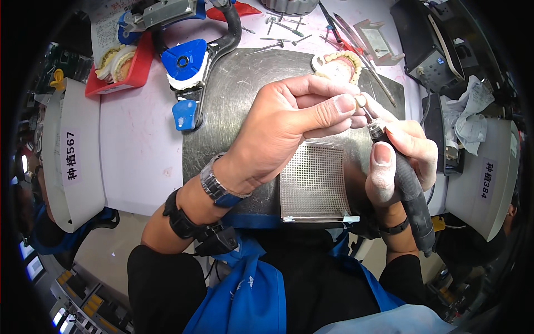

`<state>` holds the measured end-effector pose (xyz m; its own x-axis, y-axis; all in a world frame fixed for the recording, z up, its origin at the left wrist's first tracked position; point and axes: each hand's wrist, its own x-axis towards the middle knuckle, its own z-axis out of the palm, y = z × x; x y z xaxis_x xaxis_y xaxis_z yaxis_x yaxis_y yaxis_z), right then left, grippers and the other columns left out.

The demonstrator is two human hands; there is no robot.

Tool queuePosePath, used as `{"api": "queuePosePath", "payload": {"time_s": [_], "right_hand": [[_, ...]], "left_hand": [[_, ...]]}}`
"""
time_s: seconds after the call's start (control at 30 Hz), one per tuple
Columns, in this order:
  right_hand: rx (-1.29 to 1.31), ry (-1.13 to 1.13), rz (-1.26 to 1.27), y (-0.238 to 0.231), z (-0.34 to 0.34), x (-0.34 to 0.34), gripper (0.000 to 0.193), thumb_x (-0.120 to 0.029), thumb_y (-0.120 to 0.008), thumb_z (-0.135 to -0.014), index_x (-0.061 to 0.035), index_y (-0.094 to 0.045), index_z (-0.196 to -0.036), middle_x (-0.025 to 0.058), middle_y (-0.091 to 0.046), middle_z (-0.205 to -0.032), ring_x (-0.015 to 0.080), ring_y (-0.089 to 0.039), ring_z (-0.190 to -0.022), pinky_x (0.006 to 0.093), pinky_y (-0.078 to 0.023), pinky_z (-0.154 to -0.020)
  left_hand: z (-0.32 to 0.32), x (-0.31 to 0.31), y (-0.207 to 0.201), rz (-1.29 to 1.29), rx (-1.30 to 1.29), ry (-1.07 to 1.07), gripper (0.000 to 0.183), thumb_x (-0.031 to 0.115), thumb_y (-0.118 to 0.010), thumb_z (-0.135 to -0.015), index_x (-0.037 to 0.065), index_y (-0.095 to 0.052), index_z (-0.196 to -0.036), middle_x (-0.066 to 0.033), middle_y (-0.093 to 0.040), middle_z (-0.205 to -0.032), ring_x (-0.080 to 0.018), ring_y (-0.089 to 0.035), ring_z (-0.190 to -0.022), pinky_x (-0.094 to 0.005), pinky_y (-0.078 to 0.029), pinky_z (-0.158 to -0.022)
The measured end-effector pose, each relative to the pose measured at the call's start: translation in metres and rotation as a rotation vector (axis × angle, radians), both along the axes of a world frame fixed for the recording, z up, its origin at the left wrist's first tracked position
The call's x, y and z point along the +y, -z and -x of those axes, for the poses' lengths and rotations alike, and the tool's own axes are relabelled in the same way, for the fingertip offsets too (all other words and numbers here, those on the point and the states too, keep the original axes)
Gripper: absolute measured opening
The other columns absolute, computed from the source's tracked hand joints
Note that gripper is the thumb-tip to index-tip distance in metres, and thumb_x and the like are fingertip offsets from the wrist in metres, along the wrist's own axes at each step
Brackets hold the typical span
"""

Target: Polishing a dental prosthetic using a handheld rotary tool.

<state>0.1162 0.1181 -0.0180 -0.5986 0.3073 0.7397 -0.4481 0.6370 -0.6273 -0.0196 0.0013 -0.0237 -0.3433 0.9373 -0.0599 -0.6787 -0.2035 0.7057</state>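
My left hand point(289, 114) is closed, pinching a small pale piece point(361, 101), which looks like a dental crown, between thumb and fingertips. In my right hand point(409, 147) is a black dental handpiece point(413, 192), gripped with the thumb in front and fingers around its neck. Its thin metal bur point(367, 113) points up and left to the pale piece; whether they touch I cannot tell. Just beyond my fingertips lies a dental model point(350, 64) with cream teeth and a pink palate. Below both hands sits a perforated metal grate point(312, 181).
A dental articulator point(227, 39) with blue parts stands at the far left, beside a red tray point(146, 58) of plaster models. Loose burs point(272, 45) and pen-like tools point(374, 69) lie at the back. A dark control box point(428, 55) and crumpled paper point(473, 119) are at right.
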Motion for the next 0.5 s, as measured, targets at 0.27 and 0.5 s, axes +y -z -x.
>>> {"api": "queuePosePath", "payload": {"time_s": [0.27, 0.5], "right_hand": [[-0.102, 0.132, -0.037, -0.0036, -0.0012, -0.0043, 0.02, -0.011, -0.059, -0.082, -0.0028, -0.047, -0.095, 0.0176, -0.059, -0.086, 0.0154, -0.056, -0.074, 0.0269, -0.045, -0.069], [-0.044, 0.084, -0.06, -0.0015, 0.0008, -0.0008, 0.019, -0.012, -0.058, -0.082, -0.0013, -0.047, -0.093, 0.0178, -0.059, -0.085, 0.0153, -0.056, -0.074, 0.0265, -0.044, -0.068]], "left_hand": [[0.0001, 0.0004, 0.0012, 0.008, -0.015, 0.004, 0.025, 0.009, -0.054, -0.089, -0.005, -0.052, -0.11, -0.0165, -0.061, -0.102, -0.0214, -0.062, -0.096, -0.0267, -0.051, -0.085], [0.0, 0.0002, 0.0016, -0.031, -0.072, 0.02, 0.024, 0.008, -0.053, -0.089, -0.004, -0.052, -0.109, -0.0167, -0.06, -0.102, -0.0231, -0.061, -0.096, -0.0277, -0.051, -0.086]]}}
